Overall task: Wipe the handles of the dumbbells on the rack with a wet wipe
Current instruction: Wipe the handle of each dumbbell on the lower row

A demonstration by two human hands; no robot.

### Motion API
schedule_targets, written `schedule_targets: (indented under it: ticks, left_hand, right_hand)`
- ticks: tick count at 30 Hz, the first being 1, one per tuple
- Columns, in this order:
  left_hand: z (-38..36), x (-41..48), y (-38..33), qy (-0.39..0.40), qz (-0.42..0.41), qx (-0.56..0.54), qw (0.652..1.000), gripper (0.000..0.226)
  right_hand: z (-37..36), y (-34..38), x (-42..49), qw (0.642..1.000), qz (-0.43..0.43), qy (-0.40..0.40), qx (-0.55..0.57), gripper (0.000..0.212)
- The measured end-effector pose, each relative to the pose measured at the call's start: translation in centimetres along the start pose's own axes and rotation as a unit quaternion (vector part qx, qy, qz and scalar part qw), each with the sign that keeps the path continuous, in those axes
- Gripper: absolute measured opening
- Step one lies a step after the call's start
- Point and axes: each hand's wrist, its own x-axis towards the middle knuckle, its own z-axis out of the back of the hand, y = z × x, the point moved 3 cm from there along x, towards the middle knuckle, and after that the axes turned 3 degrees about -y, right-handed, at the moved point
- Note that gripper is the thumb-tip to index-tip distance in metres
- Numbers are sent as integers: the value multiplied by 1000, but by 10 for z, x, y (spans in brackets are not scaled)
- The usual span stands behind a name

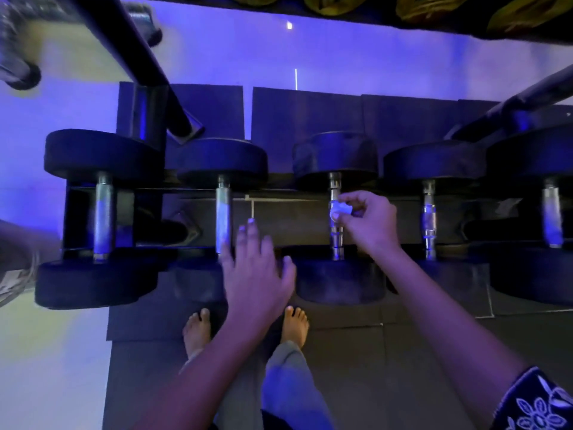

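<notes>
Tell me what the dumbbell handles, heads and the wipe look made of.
Handles: bare metal, likely chromed steel; bright glints, ringed grooves. Heads: matte black, probably rubber-coated; no shine, rounded edges. Wipe: thin white nonwoven or paper, crumpled, pinched by the right hand; too small to tell which.
</notes>
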Motion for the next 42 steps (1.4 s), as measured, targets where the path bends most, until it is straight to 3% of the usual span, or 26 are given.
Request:
schedule_targets:
  ticks: [2,5,7,10,14,19,28,35,42]
  left_hand:
    - [-7,0,-33,54,6,-115,992,73]
    - [-26,7,-75,117,92,-226,963,72]
    - [-41,8,-91,134,136,-225,955,74]
    - [-50,7,-97,85,149,-213,962,82]
    - [-55,8,-92,36,124,-226,965,53]
    - [-52,12,-87,35,87,-246,965,45]
    - [-53,11,-84,12,82,-280,956,26]
    - [-58,11,-83,-1,65,-260,963,30]
    - [-61,10,-82,5,53,-246,968,35]
  right_hand:
    - [8,-4,5,997,58,11,-52,28]
    - [5,-19,4,987,100,62,-109,21]
    - [2,-33,-3,983,98,96,-125,17]
    - [4,-43,-10,989,59,107,-82,14]
    - [0,-29,7,996,44,71,-44,14]
    - [-7,-7,52,998,50,-4,-40,18]
    - [-4,-35,-2,996,-3,66,-68,13]
    - [-10,6,50,995,22,-32,-88,17]
    - [-9,-23,6,998,22,-4,-65,16]
